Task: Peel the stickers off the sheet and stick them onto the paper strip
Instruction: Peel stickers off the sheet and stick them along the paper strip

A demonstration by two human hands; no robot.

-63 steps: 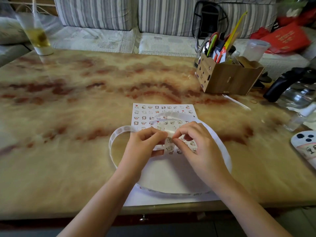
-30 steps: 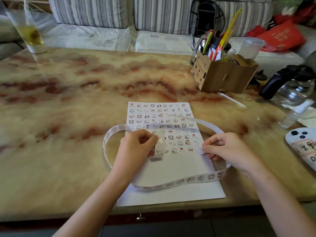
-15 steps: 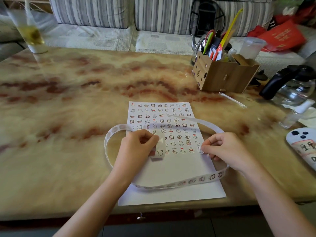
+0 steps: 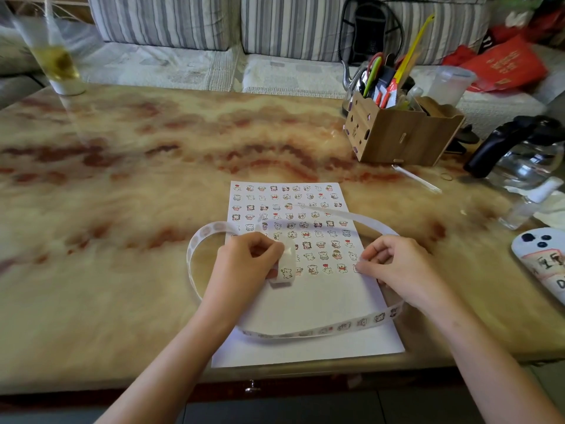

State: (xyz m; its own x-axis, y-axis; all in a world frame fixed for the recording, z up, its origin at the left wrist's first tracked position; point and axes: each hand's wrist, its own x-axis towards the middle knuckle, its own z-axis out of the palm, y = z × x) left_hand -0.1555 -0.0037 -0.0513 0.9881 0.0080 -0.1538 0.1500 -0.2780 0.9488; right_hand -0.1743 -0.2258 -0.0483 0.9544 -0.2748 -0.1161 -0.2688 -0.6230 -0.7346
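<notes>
Pinches 1 end of the paper strip [image 4: 351, 325] in the left hand [image 4: 247, 264] — light, floppy, looped over the sticker sheet [image 4: 305, 347] on the table [image 4: 122, 301]. Curls the right hand [image 4: 394, 264] at an edge sticker [image 4: 355, 268]; grip unclear. Best lifted by a corner.

this is a home living room. a sofa [image 4: 159, 22] with grey striped back cushions and a woven seat cover [image 4: 146, 65] runs along the far side of a low, glossy table [image 4: 122, 179] of cream and rust marbled stone. household odds and ends stand on the table: a tall glass [image 4: 58, 62] of yellowish drink at the far left, a wooden organiser box [image 4: 403, 139] stuffed with pens and scissors [image 4: 371, 76], and a glass kettle [image 4: 526, 160] with a black handle. a red bag [image 4: 504, 64] lies on the sofa at the right.
</notes>
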